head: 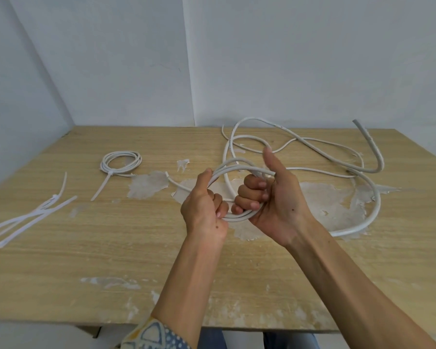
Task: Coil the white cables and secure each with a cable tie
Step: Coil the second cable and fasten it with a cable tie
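Item one: a patterned sleeve on the left forearm, closest in. Item two: a pale wooden tabletop, scuffed with white patches, set into a corner of plain whitish walls. Item three: white cable, part-coiled, held just above the tabletop, the loop spanning left to right between both hands, its loose length sprawling away to the far right. Left hand: narrow grip, thumb and fingers pinching the loop's left side. Right hand: fingers curled round the strands, thumb raised. Item four: a finished coil, tied, far left. Item five: spare cable ties near the left edge.
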